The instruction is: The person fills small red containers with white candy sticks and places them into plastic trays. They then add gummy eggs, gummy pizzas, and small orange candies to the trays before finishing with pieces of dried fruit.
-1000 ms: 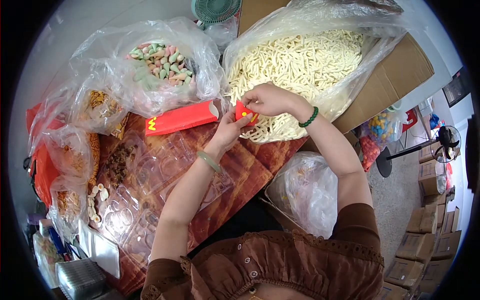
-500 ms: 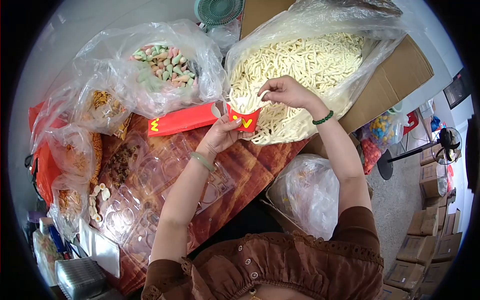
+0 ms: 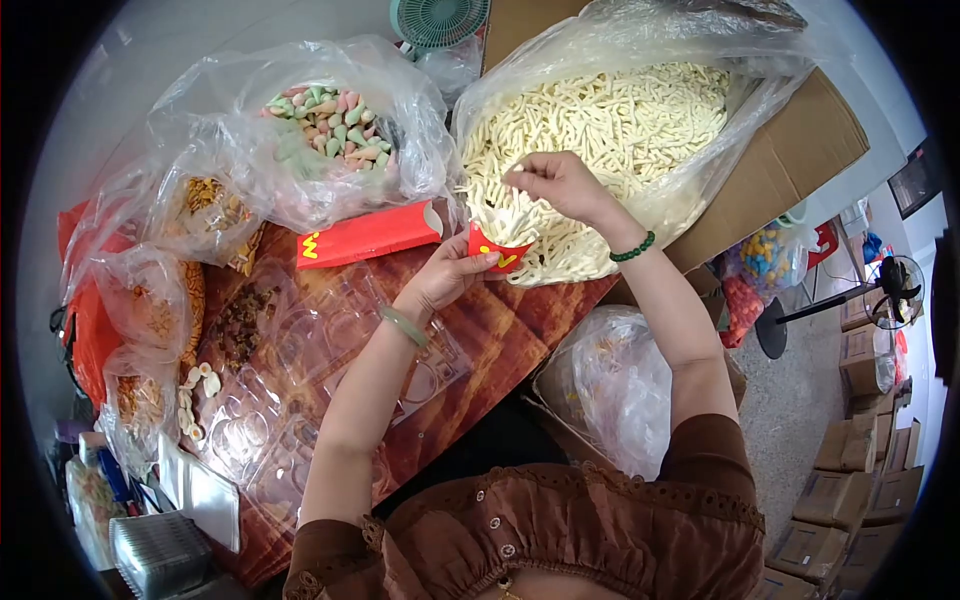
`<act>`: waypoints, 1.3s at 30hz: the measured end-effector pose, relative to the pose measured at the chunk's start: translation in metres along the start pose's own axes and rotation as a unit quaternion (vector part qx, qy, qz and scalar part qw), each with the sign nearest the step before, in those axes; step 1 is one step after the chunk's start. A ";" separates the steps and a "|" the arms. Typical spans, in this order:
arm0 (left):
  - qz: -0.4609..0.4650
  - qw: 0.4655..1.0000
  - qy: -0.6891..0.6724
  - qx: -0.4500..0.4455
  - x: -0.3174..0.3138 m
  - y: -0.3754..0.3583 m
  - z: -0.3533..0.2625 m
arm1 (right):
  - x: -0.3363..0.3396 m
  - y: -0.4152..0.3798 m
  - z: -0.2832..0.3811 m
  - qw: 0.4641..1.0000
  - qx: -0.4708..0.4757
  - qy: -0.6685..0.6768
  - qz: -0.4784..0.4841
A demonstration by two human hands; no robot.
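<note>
One big clear bag of pale sticks (image 3: 620, 120) sits open in its cardboard box (image 3: 800, 130) at the far right of my table (image 3: 500, 330). Left of it lies a bag of pastel cones (image 3: 320, 125), then a flat stack of red cartons (image 3: 365, 235), still unfilled. My left hand (image 3: 445, 275) is closed around a small red fry carton (image 3: 500, 250), held at the bag's mouth. My right hand (image 3: 550, 180) pinches a few sticks just above it. I judge the carton partly filled, with more to add
</note>
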State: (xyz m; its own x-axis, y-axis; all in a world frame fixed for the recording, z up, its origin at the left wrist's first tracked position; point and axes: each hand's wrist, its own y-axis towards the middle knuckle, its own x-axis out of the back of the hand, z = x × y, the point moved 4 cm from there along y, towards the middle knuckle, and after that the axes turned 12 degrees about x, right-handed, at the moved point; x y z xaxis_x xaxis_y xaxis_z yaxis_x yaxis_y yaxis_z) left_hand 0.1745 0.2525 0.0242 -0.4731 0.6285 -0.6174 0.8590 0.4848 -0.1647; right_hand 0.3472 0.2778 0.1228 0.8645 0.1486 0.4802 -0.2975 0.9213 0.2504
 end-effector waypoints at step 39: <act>-0.141 0.983 0.041 -0.115 -0.010 -0.098 0.006 | -0.095 -0.008 0.103 0.917 0.324 -0.201 0.114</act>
State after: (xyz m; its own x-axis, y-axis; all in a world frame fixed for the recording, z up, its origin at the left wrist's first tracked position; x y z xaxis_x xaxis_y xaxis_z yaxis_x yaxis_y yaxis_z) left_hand 0.0962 0.1950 0.0420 -0.7082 0.4917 -0.5067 0.6293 0.7650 -0.1372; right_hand 0.2255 0.2198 0.1616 0.5693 0.0459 0.8209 -0.7429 0.4563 0.4897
